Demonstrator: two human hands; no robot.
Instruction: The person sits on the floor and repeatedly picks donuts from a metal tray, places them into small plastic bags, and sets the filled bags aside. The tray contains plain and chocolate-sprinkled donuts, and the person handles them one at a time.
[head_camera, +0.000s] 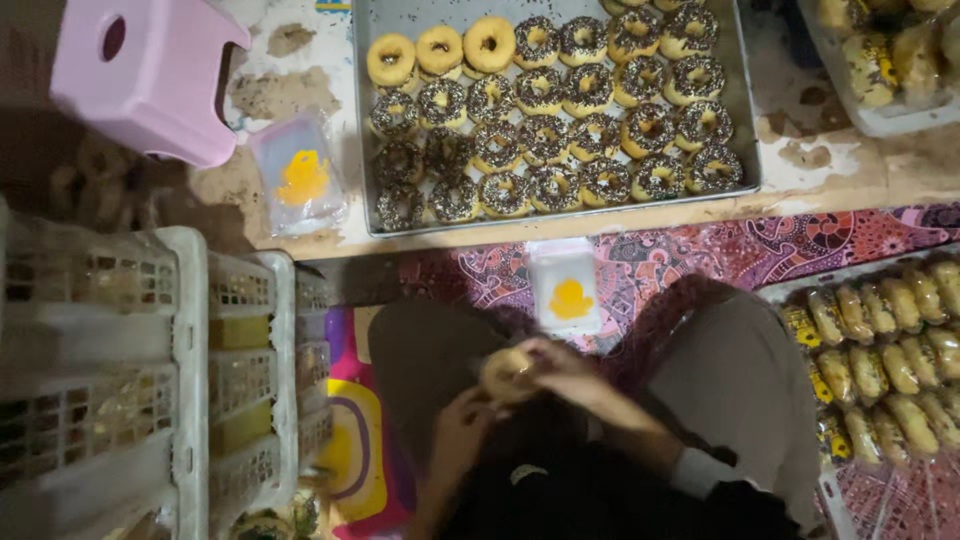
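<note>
Doughnut (507, 372) between both hands

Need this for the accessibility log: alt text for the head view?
Seen from above, a seated person's left hand and right hand hold a doughnut over their lap. Ahead sits a metal tray of sprinkled doughnuts, with white crates to the left.

A pale, round doughnut (507, 373), blurred, sits upright-tilted over the lap, just below a clear yellow-printed bag (565, 288).
</note>
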